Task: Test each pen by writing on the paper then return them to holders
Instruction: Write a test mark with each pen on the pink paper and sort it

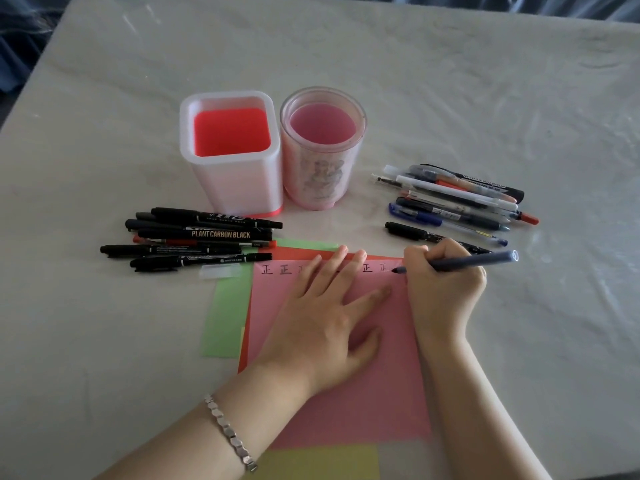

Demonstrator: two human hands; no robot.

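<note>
Grips pen (478, 260) in curled right hand (445, 292), tip seemingly on paper (377, 382) toward 9 o'clock, cap end toward 3. Presses paper with flat, straight-fingered left hand (322, 320). For return, reach toward 11 o'clock, to round holder (322, 181).

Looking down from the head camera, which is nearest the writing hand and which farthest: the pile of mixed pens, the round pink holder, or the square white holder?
From the right hand, holding the dark pen:
1. pile of mixed pens, just behind it on the right.
2. round pink holder, farther back and left.
3. square white holder, left of the round one.
</note>
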